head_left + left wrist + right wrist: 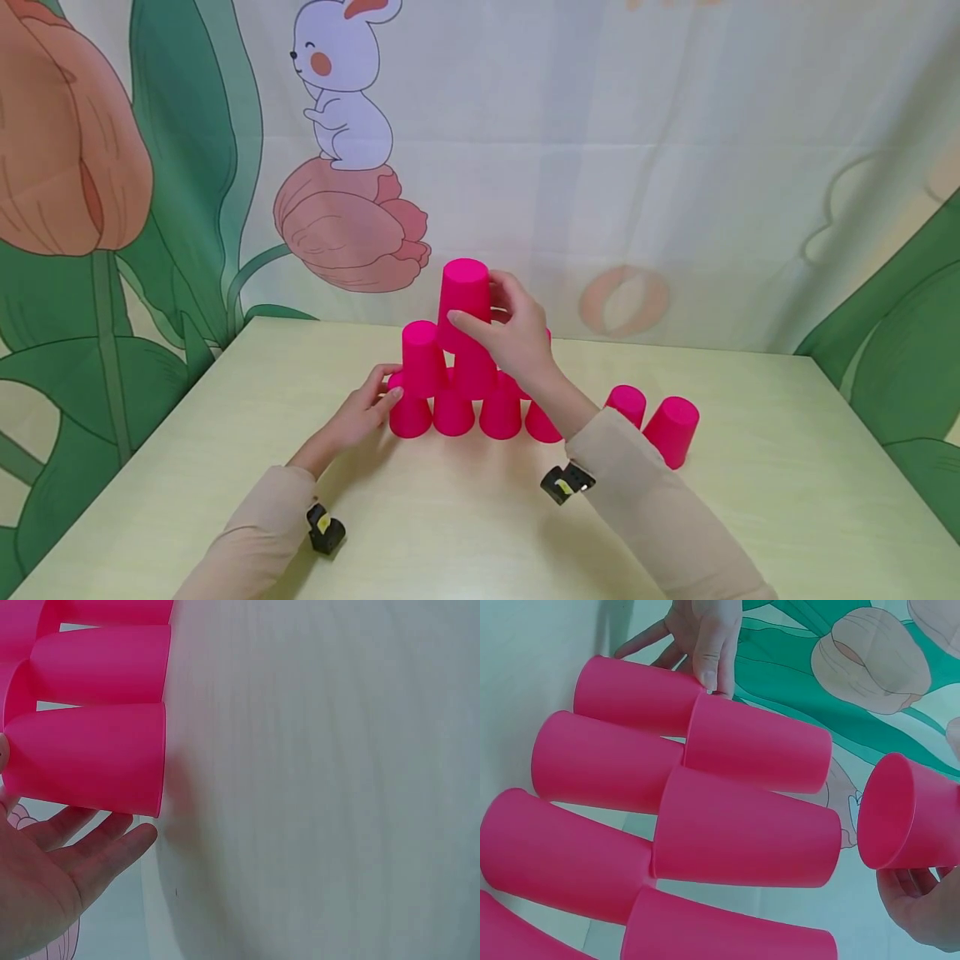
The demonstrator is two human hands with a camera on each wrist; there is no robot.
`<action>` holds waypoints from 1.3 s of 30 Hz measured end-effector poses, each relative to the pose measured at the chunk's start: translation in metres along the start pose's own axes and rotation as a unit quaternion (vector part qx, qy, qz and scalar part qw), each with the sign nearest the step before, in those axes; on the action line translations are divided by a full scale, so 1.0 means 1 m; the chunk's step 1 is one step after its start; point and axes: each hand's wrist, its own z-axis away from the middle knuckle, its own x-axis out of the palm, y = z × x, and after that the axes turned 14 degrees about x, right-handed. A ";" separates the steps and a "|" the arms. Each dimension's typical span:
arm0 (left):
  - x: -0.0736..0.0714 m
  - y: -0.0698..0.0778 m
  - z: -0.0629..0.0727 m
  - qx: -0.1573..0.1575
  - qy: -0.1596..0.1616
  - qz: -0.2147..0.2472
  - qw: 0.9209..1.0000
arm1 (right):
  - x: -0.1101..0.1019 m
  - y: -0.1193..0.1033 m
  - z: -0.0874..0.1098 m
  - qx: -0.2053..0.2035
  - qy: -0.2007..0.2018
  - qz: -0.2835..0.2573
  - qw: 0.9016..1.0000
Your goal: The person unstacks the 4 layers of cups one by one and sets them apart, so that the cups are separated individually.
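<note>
My right hand grips a pink plastic cup, mouth down, between thumb and fingers. In the right wrist view a gap shows between this held cup and the second row. Below it, upside-down pink cups form a stacked wall: several in the bottom row and three above, the right one mostly behind my hand. My left hand rests lightly against the leftmost bottom cup. Its fingers extend fairly straight along that cup's side, with the thumb near its base.
Two more upside-down pink cups stand on the table to the right, partly behind my right sleeve. A printed curtain with a rabbit and tulips hangs behind the table.
</note>
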 end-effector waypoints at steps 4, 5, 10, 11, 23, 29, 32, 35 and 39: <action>0.000 0.000 0.000 0.000 -0.001 0.000 1.000 | -0.005 0.000 0.004 -0.006 -0.005 -0.005 1.000; 0.000 0.000 0.000 -0.001 -0.001 0.001 1.000 | -0.006 0.000 0.005 -0.009 -0.006 -0.006 1.000; 0.001 0.000 0.000 -0.002 0.001 -0.003 1.000 | -0.012 0.000 0.011 -0.026 -0.008 -0.014 1.000; 0.001 0.000 0.001 -0.002 0.001 -0.004 1.000 | -0.013 -0.001 0.012 -0.028 -0.008 -0.015 0.999; 0.000 -0.002 0.000 0.001 0.000 0.002 1.000 | -0.028 -0.003 0.025 -0.021 -0.001 -0.018 1.000; 0.000 -0.002 0.000 0.001 -0.002 0.002 1.000 | -0.038 -0.003 0.031 -0.028 0.005 -0.024 0.999; 0.000 -0.002 0.000 0.001 -0.002 0.001 1.000 | -0.043 -0.001 0.033 -0.033 0.010 -0.022 0.999; -0.001 -0.002 0.000 0.001 -0.002 -0.001 1.000 | -0.049 0.001 0.034 -0.032 0.021 -0.014 0.999; 0.000 -0.003 0.000 -0.001 -0.001 -0.001 1.000 | -0.056 0.005 0.035 -0.032 0.033 -0.011 0.999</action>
